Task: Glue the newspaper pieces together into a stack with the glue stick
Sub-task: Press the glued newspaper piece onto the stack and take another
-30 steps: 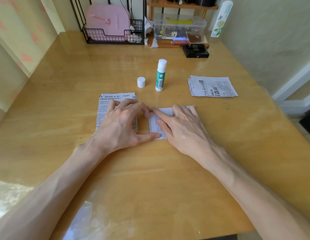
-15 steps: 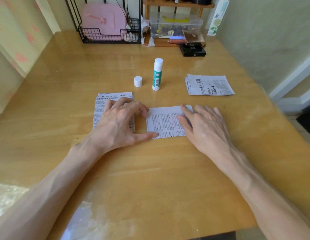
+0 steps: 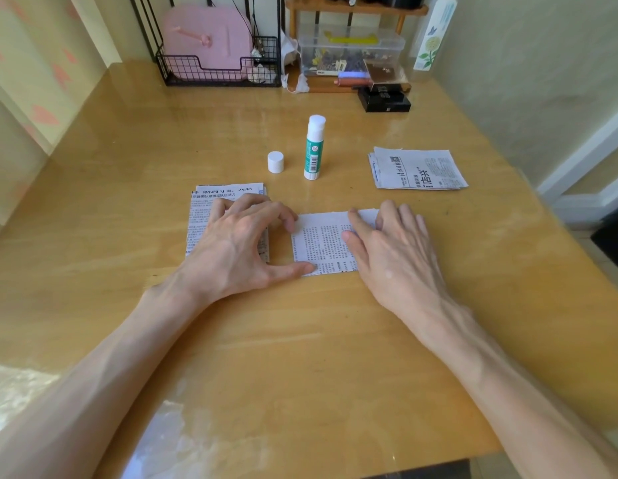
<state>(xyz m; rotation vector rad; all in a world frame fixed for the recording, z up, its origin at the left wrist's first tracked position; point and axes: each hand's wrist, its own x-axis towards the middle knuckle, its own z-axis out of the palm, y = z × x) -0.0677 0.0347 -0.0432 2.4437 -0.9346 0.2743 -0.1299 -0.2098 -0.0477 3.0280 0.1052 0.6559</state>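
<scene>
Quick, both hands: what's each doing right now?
Left hand: open, resting on the left sheet, thumb on the strip.
Right hand: open, fingers flat on the strip.

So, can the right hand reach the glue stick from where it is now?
Probably yes. The right hand lies flat on the newspaper piece, and only bare table lies between it and the upright glue stick.

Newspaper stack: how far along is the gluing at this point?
Done: the glue stick stands uncapped, its cap beside it. In hand: the left hand and right hand press a printed piece flat; the left also rests on a second piece. Left: the loose pile at the right is untouched, so most gluing seems to remain.
</scene>
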